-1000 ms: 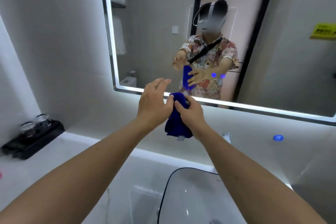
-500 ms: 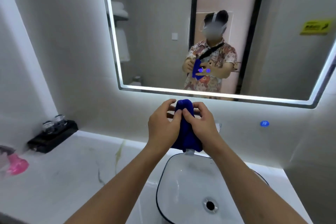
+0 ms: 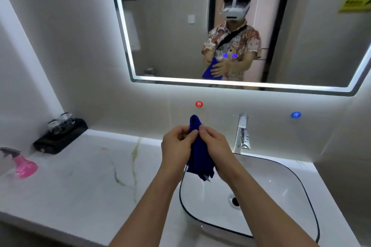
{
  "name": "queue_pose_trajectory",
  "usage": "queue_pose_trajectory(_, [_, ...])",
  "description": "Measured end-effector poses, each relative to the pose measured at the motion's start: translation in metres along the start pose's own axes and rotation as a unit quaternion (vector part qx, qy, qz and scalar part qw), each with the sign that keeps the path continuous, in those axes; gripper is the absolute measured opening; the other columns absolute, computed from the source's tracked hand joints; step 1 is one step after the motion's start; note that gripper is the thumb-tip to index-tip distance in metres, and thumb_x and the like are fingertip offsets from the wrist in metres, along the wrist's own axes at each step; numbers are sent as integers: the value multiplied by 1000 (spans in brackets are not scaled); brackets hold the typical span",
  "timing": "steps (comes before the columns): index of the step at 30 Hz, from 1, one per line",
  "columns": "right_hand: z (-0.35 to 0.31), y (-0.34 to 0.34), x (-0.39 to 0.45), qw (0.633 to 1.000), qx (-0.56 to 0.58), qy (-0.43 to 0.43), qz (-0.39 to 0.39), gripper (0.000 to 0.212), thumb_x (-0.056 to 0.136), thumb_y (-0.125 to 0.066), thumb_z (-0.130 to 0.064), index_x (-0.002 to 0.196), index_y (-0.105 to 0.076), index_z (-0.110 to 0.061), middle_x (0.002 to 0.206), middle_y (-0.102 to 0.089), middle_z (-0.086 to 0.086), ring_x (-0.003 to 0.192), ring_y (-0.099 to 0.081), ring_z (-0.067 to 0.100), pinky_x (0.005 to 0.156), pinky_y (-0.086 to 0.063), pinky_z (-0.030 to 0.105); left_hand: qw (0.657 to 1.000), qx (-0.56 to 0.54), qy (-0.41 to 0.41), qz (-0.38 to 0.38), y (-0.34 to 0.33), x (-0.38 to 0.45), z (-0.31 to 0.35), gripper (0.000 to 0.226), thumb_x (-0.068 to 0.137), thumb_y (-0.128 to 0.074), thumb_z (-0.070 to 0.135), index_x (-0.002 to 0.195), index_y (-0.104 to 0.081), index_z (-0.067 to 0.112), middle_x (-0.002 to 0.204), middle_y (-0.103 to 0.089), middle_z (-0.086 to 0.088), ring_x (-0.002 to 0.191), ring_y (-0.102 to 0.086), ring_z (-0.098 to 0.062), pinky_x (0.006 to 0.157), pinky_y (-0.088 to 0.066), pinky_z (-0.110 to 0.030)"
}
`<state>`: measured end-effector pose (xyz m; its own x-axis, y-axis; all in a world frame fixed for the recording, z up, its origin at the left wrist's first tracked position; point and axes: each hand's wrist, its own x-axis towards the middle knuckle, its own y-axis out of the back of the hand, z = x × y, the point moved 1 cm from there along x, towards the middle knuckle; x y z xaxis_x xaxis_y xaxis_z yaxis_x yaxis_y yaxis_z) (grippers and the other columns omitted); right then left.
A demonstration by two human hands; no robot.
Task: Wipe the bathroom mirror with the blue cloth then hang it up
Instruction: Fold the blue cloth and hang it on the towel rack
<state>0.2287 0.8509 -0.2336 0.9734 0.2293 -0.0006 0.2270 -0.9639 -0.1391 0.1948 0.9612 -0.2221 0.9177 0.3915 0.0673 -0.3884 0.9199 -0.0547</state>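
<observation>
The person is standing at a bathroom vanity, holding the blue cloth [image 3: 197,152] bunched up between both hands above the left edge of the wash basin [image 3: 281,202]. The left hand [image 3: 177,151] is gripping the cloth from the left, its fingers curled around the fabric and the thumb pressing near the upper part. The right hand [image 3: 215,153] is gripping it from the right, with thumb and forefinger pinching the fabric just beside the left thumb. A folded tip of the cloth is sticking up above the two hands, and the loose lower end is hanging down below them, over the basin rim.

The illuminated mirror [image 3: 166,26] is hanging on the wall above and behind the hands, well apart from the cloth; it is reflecting the person in a patterned shirt holding the same blue cloth at waist level. Below the mirror, a red round sticker [image 3: 199,104] and a blue round sticker [image 3: 296,115] are sitting on the wall on either side of the chrome faucet [image 3: 243,132], which is standing at the back of the basin, just to the right of the right hand.

On the white marble surface [image 3: 90,176], a black tray [image 3: 60,138] carrying upturned glasses [image 3: 60,122] is resting near the left wall, and a pink spray bottle [image 3: 23,164] is lying at the far left edge of the view.
</observation>
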Motion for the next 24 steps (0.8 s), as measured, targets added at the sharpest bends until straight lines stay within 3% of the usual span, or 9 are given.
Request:
queue_pose_trajectory(5, [23, -29, 0, 996, 49, -67, -15, 47, 97, -61, -57, 107, -73, -13, 104, -73, 24, 89, -71, 43, 87, -55, 65, 998, -25, 61, -9, 26, 8, -17, 9, 92, -75, 18, 100, -76, 16, 90, -79, -3, 87, -77, -21, 81, -63, -39])
queue_pose_trajectory(8, [36, -45, 0, 995, 56, -77, 6, 53, 85, -72, -60, 114, -70, -16, 107, -76, 14, 98, -74, 37, 90, -58, 62, 995, -48, 89, -19, 47, 11, -26, 13, 92, -73, 16, 105, -77, 15, 94, -79, -5, 91, -76, -24, 83, -62, -42])
queue_pose_trajectory(10, [43, -53, -2, 994, 48, -92, 18, 58, 80, -77, -55, 119, -63, -14, 102, -78, 8, 95, -76, 31, 87, -61, 58, 994, -44, 100, -11, 59, 13, -33, 12, 93, -72, 15, 103, -77, 15, 94, -79, -5, 91, -76, -24, 82, -62, -41])
queue_pose_trajectory(14, [56, -62, -12, 995, 16, -98, -1, 47, 85, -83, -31, 122, -60, -11, 104, -78, 7, 94, -77, 26, 84, -63, 46, 991, -23, 128, -9, 74, 13, -47, 14, 95, -66, 13, 104, -75, 18, 92, -80, 0, 89, -76, -21, 76, -60, -35])
queue_pose_trajectory(19, [60, -66, -12, 996, -7, -83, -28, 35, 90, -77, -8, 121, -62, -10, 105, -79, 8, 97, -76, 29, 91, -61, 50, 991, -36, 128, -7, 90, 15, -50, 11, 97, -65, 13, 101, -75, 17, 91, -78, -5, 85, -75, -22, 68, -57, -31])
queue_pose_trajectory(24, [61, -77, -10, 997, 0, -80, 14, 19, 97, -65, -4, 113, -73, -11, 103, -78, 11, 98, -75, 33, 92, -60, 51, 990, -54, 128, -13, 105, 22, -47, 10, 97, -66, 14, 102, -74, 16, 87, -76, -5, 82, -74, -21, 73, -61, -39])
